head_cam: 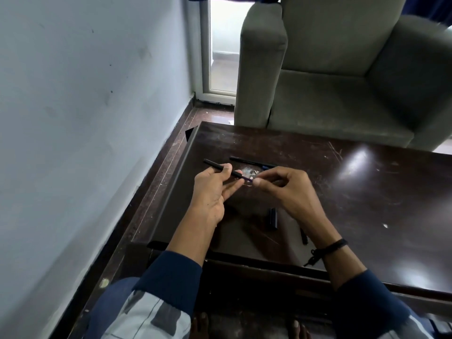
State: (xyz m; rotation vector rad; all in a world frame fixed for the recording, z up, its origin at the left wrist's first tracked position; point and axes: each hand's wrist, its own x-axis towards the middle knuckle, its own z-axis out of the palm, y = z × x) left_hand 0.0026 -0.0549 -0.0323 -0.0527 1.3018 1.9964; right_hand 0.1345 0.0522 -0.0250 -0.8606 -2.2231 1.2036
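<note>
The black pencil is held over the bench, nearly parallel to the spare pencil on its near side. Its middle is clamped by the left hand, and its nearer tip is pinched in the fingers of the right hand.

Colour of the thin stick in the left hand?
The stick is black, purplish at the end that the right hand pinches. Head view.

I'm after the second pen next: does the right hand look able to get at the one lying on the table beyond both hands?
Probably yes. The lying pen sits uncovered just beyond the right hand, but its fingers pinch the held pen, so they must let go first.
</note>
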